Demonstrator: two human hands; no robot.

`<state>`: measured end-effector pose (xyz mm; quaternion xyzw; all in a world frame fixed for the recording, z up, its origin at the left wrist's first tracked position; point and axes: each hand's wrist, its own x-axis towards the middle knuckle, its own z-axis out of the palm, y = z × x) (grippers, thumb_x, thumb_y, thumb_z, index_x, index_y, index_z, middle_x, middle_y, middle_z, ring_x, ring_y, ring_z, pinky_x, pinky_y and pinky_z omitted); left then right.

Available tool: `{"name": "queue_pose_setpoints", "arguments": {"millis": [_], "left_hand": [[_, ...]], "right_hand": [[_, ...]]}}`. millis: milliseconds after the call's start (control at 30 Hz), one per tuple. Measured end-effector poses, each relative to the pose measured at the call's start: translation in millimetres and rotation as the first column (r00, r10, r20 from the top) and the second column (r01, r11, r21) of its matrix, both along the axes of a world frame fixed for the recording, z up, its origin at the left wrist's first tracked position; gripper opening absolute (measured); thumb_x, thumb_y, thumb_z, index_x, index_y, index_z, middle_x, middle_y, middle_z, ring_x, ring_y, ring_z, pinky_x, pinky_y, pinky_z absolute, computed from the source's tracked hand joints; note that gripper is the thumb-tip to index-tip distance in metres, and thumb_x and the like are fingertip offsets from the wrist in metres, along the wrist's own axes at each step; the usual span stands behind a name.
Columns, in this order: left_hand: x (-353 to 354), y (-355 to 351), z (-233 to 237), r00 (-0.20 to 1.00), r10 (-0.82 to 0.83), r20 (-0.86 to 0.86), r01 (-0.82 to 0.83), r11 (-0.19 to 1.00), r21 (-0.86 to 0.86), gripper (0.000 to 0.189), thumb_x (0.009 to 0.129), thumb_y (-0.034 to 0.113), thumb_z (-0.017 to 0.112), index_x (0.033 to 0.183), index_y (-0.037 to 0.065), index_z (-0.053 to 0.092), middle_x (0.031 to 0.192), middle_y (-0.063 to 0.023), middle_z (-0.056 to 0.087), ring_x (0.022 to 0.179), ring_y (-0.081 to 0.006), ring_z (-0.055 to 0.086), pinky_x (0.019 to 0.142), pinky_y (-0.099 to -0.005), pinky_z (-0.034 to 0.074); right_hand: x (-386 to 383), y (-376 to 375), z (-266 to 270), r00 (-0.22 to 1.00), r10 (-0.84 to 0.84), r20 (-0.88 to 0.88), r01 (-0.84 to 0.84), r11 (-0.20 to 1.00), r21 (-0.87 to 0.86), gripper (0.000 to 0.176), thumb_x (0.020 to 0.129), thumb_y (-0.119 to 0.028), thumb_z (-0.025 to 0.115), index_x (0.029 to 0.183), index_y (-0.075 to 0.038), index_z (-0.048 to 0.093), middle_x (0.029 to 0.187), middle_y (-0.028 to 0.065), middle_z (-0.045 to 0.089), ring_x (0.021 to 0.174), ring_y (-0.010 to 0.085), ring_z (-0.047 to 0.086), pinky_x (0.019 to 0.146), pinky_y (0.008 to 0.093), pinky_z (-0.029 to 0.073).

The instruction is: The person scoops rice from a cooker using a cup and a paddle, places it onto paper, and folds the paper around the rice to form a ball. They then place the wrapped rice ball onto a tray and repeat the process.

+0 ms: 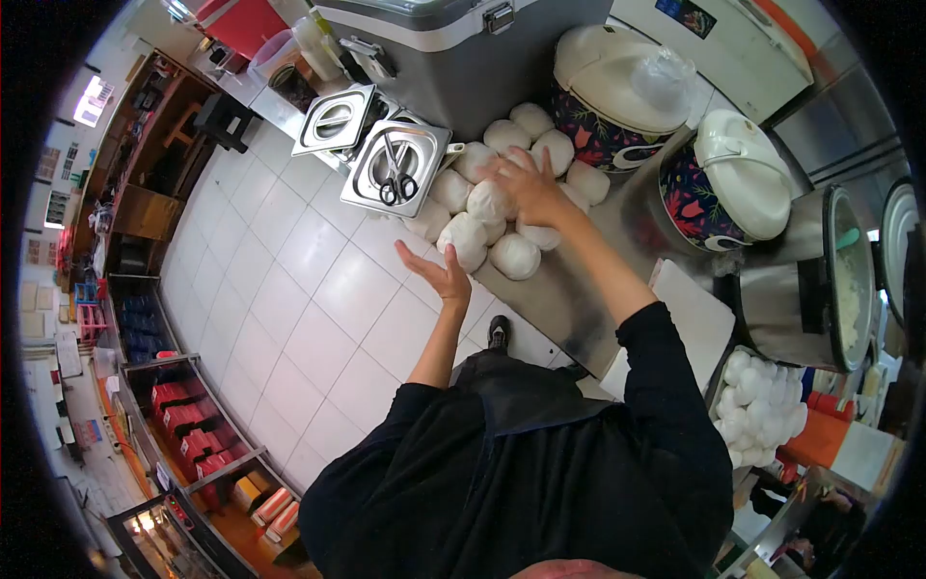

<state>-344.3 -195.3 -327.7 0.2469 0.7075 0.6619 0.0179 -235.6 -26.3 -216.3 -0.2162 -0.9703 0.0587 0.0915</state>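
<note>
A pile of round white bundles [515, 257], which look wrapped in thin plastic, lies on the metal counter [577, 309]. My right hand [531, 190] reaches over the middle of the pile with its fingers spread. It overlaps several bundles in this view, and nothing shows in its grasp. At the near left side of the pile is my left hand [444, 280], palm turned toward the bundles, thumb and fingers apart and holding nothing. Beyond it, black-handled scissors [390, 181] rest on a steel pan lid [364, 193].
A large grey cooler [444, 82] stands behind the pile. Two floral-patterned pots [608, 130] with white lids line the right side, near a big steel pot [786, 299]. A white board [699, 314] lies by my right arm. More white bundles [757, 405] sit lower right.
</note>
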Motion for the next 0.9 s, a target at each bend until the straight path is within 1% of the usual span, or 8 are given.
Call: {"name": "queue_pose_setpoints", "arguments": {"millis": [100, 167, 267, 333, 667, 733, 800, 900], "left_hand": [[5, -3, 40, 0.880, 0.111, -0.462, -0.120, 0.993, 0.011, 0.083, 0.078, 0.032, 0.064, 0.138, -0.003, 0.019, 0.139, -0.0229, 0.025, 0.133, -0.0334, 0.020, 0.109, -0.0434, 0.015], [2, 8, 53, 0.694, -0.289, -0.660, 0.237, 0.957, -0.170, 0.078, 0.073, 0.030, 0.069, 0.133, 0.000, 0.030, 0.130, -0.0206, 0.037, 0.124, -0.0332, 0.034, 0.103, -0.0464, 0.025], [7, 52, 105, 0.626, -0.587, -0.513, 0.385, 0.805, -0.452, 0.076, 0.068, 0.029, 0.072, 0.131, 0.003, 0.037, 0.127, -0.0176, 0.043, 0.118, -0.0329, 0.041, 0.097, -0.0468, 0.031], [6, 71, 89, 0.543, -0.674, -0.501, 0.157, 0.668, -0.728, 0.078, 0.065, 0.030, 0.074, 0.130, 0.005, 0.039, 0.127, -0.0149, 0.044, 0.115, -0.0317, 0.043, 0.095, -0.0444, 0.033], [9, 87, 62, 0.610, -0.651, -0.451, 0.109, 0.634, -0.766, 0.079, 0.070, 0.032, 0.070, 0.133, 0.001, 0.034, 0.131, -0.0167, 0.040, 0.121, -0.0316, 0.037, 0.101, -0.0457, 0.025], [0, 91, 43, 0.608, -0.597, -0.524, 0.212, 0.757, -0.617, 0.084, 0.073, 0.034, 0.068, 0.138, 0.001, 0.025, 0.140, -0.0192, 0.030, 0.130, -0.0347, 0.026, 0.105, -0.0489, 0.019], [21, 83, 67, 0.573, -0.557, -0.601, 0.063, 0.761, -0.646, 0.090, 0.074, 0.034, 0.069, 0.141, 0.002, 0.019, 0.142, -0.0224, 0.026, 0.132, -0.0407, 0.019, 0.107, -0.0499, 0.015], [62, 84, 105, 0.503, -0.693, -0.517, 0.257, 0.691, -0.676, 0.078, 0.079, 0.035, 0.067, 0.133, -0.007, 0.031, 0.139, -0.0276, 0.027, 0.131, -0.0382, 0.020, 0.108, -0.0471, 0.014]], "right_hand": [[21, 18, -8, 0.991, -0.100, -0.086, 0.101, 0.995, 0.014, 0.080, 0.058, 0.002, 0.062, 0.130, -0.029, 0.045, 0.134, 0.0002, 0.041, 0.128, 0.0286, 0.029, 0.103, 0.0594, 0.022], [26, 28, -17, 0.987, -0.117, -0.113, 0.121, 0.992, 0.026, 0.078, 0.060, 0.002, 0.061, 0.130, -0.028, 0.045, 0.136, 0.0008, 0.038, 0.129, 0.0297, 0.028, 0.102, 0.0580, 0.024], [24, 30, -24, 0.994, -0.027, -0.106, 0.021, 0.998, -0.055, 0.070, 0.065, 0.000, 0.059, 0.129, -0.026, 0.046, 0.137, 0.0016, 0.037, 0.130, 0.0304, 0.027, 0.103, 0.0572, 0.024], [14, 29, -34, 0.995, 0.011, -0.104, 0.001, 0.994, 0.112, 0.062, 0.069, -0.004, 0.058, 0.126, -0.024, 0.049, 0.136, 0.0014, 0.039, 0.130, 0.0284, 0.028, 0.102, 0.0582, 0.023], [15, 32, -53, 0.979, -0.017, -0.205, 0.044, 0.991, 0.124, 0.056, 0.075, -0.015, 0.056, 0.130, -0.025, 0.045, 0.140, 0.0073, 0.033, 0.134, 0.0298, 0.023, 0.104, 0.0612, 0.016], [17, 31, -45, 0.908, -0.202, -0.366, 0.299, 0.925, 0.233, 0.062, 0.072, -0.021, 0.060, 0.132, -0.021, 0.043, 0.140, 0.0143, 0.032, 0.134, 0.0348, 0.022, 0.104, 0.0607, 0.015], [14, 42, -59, 0.840, -0.260, -0.475, 0.193, 0.963, -0.186, 0.077, 0.063, -0.031, 0.066, 0.131, -0.006, 0.038, 0.138, 0.0213, 0.030, 0.129, 0.0420, 0.024, 0.106, 0.0555, 0.017], [37, 43, -71, 0.791, -0.163, -0.589, 0.219, 0.975, 0.025, 0.094, 0.064, -0.020, 0.067, 0.144, -0.017, 0.018, 0.148, 0.0221, 0.009, 0.138, 0.0397, 0.001, 0.103, 0.0653, 0.009]]}}
